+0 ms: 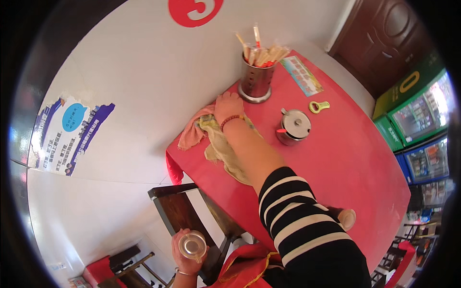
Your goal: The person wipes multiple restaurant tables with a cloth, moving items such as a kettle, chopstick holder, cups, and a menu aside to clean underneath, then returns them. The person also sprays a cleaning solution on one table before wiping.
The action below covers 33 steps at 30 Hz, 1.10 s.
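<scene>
My right hand [229, 107] reaches across the red table [355, 158] and presses a cloth [223, 150], tan and pink and crumpled, onto its far left edge by the wall. Its fingers are bent over the cloth. Low on the left, off the table, my left hand [182, 257] is closed around a small round jar [193, 245] with a shiny top. Just beyond my right hand stands a perforated metal holder [256, 82] with wrapped chopsticks. Right of my forearm sits a lidded metal condiment pot [294, 126] with a red handle sticking out.
A green bottle opener [319, 107] and a printed card [301, 76] lie on the table's far part. A small dark container with a pale top [346, 219] stands beside my right sleeve. Below the table edge is a dark wooden chair [185, 211]. Drinks fridges [418, 115] line the right.
</scene>
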{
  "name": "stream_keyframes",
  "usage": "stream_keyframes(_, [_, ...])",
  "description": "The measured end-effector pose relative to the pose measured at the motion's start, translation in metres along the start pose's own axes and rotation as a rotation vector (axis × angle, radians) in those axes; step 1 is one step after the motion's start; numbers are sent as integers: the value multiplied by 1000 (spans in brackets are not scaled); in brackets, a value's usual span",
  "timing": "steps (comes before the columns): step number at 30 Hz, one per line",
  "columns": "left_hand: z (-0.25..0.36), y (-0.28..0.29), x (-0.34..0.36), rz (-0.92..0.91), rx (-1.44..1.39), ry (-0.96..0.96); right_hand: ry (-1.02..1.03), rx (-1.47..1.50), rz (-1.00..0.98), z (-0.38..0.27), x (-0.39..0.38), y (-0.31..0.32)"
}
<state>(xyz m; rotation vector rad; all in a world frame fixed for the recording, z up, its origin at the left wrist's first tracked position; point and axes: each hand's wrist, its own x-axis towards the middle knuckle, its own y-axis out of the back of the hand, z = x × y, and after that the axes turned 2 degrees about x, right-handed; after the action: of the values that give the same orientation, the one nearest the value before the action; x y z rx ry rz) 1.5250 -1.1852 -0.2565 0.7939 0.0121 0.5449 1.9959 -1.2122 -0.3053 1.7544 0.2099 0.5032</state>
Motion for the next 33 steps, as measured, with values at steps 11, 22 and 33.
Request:
stream_keyframes(11, [12,-1,8,34,-12,70,-234,180,34,81,-251,71])
stream_keyframes(22, [9,-6,12,64,-88,5,-176,277,306,69,-288,109])
stream_keyframes(33, [2,-7,12,-24,17,-21,-139,189,41,45,-292,60])
